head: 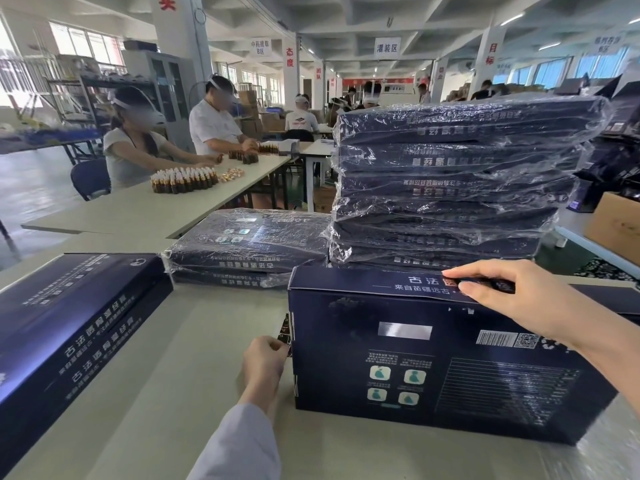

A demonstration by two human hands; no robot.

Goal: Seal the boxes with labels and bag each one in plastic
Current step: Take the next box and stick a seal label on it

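Note:
A dark blue box (415,358) lies flat on the table in front of me, back side up. My right hand (512,299) holds its far top edge, thumb and fingers curled over the rim. At the box's left end my left hand (265,362) pinches a small dark label (284,332) against that end. A tall stack of bagged boxes (450,188) in clear plastic stands just behind it. A lower pile of bagged boxes (249,244) lies to the stack's left.
Unbagged blue boxes (69,323) are stacked at my left on the pale table (207,341). Behind, two people sit at a long table (156,209) with several small brown bottles (183,180). A cardboard carton (616,230) stands at far right.

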